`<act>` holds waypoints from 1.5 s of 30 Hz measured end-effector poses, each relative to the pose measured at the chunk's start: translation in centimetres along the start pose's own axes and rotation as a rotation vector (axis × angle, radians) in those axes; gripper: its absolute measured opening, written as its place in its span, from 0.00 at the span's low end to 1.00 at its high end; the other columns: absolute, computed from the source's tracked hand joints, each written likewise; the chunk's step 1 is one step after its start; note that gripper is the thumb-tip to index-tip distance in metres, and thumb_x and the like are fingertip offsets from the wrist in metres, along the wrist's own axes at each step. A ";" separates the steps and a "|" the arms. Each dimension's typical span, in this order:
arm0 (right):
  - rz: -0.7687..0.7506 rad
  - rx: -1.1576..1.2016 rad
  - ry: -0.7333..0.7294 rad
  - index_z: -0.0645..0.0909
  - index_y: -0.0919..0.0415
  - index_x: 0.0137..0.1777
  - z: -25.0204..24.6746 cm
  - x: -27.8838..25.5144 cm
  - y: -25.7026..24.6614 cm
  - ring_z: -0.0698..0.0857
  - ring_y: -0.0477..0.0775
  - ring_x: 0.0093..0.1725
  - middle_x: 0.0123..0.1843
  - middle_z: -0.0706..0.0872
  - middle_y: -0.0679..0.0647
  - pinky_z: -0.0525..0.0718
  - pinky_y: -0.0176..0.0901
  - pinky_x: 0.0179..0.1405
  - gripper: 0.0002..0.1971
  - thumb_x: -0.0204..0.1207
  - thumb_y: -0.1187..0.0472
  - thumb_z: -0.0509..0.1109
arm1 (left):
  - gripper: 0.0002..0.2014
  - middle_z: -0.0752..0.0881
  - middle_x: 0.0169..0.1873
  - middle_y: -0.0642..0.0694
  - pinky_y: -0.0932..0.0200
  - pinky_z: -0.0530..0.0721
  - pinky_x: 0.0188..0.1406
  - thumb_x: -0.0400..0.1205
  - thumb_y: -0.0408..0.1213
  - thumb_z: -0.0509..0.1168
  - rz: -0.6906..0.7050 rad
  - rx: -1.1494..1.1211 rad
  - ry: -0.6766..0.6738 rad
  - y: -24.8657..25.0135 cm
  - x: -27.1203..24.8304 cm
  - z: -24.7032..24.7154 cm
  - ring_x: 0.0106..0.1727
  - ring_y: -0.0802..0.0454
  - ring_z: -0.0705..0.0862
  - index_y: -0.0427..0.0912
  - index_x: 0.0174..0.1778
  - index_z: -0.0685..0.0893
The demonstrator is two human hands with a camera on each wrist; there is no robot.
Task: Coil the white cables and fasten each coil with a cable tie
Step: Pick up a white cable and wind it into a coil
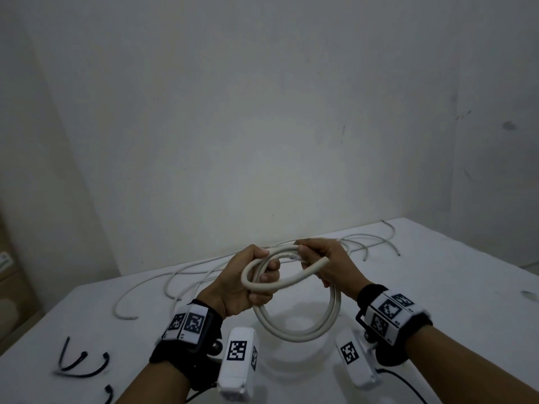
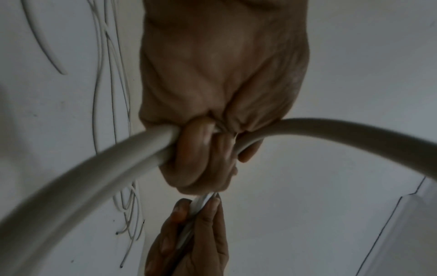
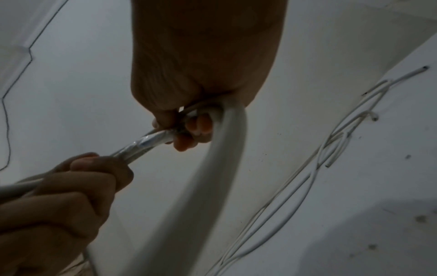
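Head view puts the thick white cable (image 1: 294,328) coiled into a loop you hold up above the worktop (image 1: 437,287), in front of your chest. Your left hand (image 1: 248,282) has its fingers curled round the overlapping turns at 9 o'clock of the coil, gripping them together. Your right hand (image 1: 323,263) sits at 1 o'clock of the coil, fingers and thumb curled round the turns and a thin glossy strip (image 3: 146,142); whether that strip is a cable tie you cannot tell. In the right wrist view the strip runs from your right fingers to your left hand, taut between them. Thin white cables (image 1: 186,275) lie loose on the worktop from 10 o'clock to 1 o'clock beyond the coil, well apart from it. Short black pieces (image 1: 84,365) lie at 8 o'clock near the worktop's edge. Both wrist bands (image 1: 390,313) carry black-and-white square code tags; no readable words or brand show on anything.
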State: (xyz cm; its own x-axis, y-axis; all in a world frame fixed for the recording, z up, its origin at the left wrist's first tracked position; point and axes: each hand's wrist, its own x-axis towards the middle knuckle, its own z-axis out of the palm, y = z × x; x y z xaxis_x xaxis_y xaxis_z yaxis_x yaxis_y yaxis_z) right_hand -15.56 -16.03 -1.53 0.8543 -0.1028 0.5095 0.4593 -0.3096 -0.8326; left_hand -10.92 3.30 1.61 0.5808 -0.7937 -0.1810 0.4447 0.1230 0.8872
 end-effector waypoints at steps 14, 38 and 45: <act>0.094 -0.373 0.073 0.81 0.54 0.64 -0.5 1.0 -0.4 0.82 0.48 0.51 0.50 0.84 0.47 0.77 0.35 0.45 0.13 0.85 0.56 0.59 | 0.11 0.64 0.18 0.51 0.65 0.64 0.17 0.84 0.32 0.51 0.310 0.126 0.271 -0.6 0.1 0.6 0.17 0.57 0.62 0.43 0.35 0.68; -0.446 -0.600 -0.224 0.66 0.55 0.47 6.6 -3.4 -2.6 0.66 0.49 0.34 0.36 0.71 0.49 0.61 0.36 0.36 0.15 0.82 0.44 0.48 | 0.14 0.69 0.20 0.49 0.65 0.69 0.13 0.84 0.41 0.53 0.470 -0.210 0.144 3.2 -2.6 1.6 0.19 0.56 0.71 0.40 0.34 0.71; -0.310 -0.531 -0.119 0.72 0.62 0.58 9.2 -3.2 -3.0 0.70 0.51 0.31 0.30 0.69 0.45 0.62 0.37 0.36 0.21 0.86 0.45 0.47 | 0.22 0.85 0.27 0.41 0.50 0.90 0.42 0.87 0.49 0.53 0.513 -0.069 0.218 2.3 -3.4 1.8 0.34 0.44 0.89 0.35 0.44 0.82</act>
State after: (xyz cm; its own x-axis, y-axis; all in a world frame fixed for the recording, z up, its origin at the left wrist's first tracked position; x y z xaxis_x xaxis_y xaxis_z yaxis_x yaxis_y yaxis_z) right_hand -17.42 -6.13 -2.69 0.7361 0.1640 0.6567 0.5326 -0.7390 -0.4126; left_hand -13.11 5.16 5.03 0.8585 -0.4816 0.1762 0.1078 0.5054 0.8561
